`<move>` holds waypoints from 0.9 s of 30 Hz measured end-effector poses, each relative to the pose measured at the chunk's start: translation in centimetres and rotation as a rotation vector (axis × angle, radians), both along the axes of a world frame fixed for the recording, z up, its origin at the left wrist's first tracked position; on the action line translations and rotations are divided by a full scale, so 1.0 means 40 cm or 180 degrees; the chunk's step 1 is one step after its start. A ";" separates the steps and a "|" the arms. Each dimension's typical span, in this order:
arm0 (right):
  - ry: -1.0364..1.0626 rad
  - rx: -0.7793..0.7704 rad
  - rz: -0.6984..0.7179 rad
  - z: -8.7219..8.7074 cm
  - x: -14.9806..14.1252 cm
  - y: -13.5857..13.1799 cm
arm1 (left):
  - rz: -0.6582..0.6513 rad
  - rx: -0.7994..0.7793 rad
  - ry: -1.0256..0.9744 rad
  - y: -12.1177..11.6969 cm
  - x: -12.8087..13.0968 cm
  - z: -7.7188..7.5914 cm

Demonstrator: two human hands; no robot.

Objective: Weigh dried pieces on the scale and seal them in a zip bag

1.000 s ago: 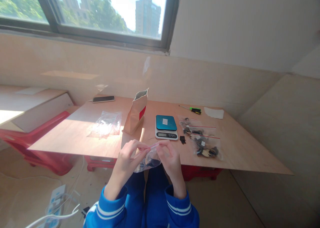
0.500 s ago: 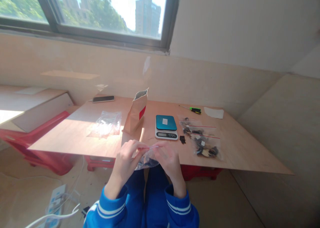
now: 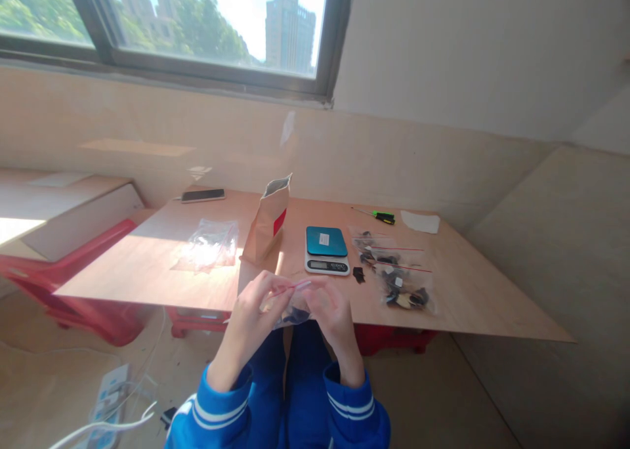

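Both my hands hold one small clear zip bag [image 3: 291, 308] with dark pieces inside, just in front of the near edge of the wooden table [image 3: 492, 291]. My left hand [image 3: 251, 318] pinches the bag's red-lined top at its left end. My right hand [image 3: 331, 311] pinches the same top at its right end. Blue sleeves with white stripes cover both wrists. A digital scale [image 3: 327, 249] with a teal platform sits on the table just beyond my hands.
A brown paper pouch [image 3: 268, 222] stands open left of the scale. Several filled zip bags [image 3: 396, 275] lie to its right, a pile of empty clear bags [image 3: 209, 244] to the left. A phone [image 3: 203, 195], a green screwdriver [image 3: 378, 216] and a white paper [image 3: 420, 222] lie farther back. A power strip [image 3: 109, 396] is on the floor.
My hands have drawn slightly closer together along the bag's top edge, and the bag has bunched up and risen a little between them.
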State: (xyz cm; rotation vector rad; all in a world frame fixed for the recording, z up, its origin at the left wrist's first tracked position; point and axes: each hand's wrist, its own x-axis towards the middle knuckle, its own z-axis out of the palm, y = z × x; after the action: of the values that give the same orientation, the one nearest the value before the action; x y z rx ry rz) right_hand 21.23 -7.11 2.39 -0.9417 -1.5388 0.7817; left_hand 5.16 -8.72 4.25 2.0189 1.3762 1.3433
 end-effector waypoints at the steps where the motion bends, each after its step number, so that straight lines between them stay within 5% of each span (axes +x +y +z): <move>1: 0.0071 -0.0039 0.0056 0.001 0.000 -0.001 | -0.0004 0.0002 -0.0036 -0.001 0.000 0.001; 8: 0.0000 0.0275 -0.0357 -0.002 -0.002 0.002 | -0.0033 -0.0014 -0.0047 -0.007 0.005 0.006; 27: -0.0210 0.0409 -0.0335 0.003 0.000 -0.008 | -0.0044 0.0238 -0.0047 -0.013 0.011 0.004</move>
State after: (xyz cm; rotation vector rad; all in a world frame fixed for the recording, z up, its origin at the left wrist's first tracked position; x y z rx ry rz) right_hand 21.21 -7.44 2.53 -0.9528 -1.5637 0.5751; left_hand 5.59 -9.23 4.40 2.0579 1.3219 1.4208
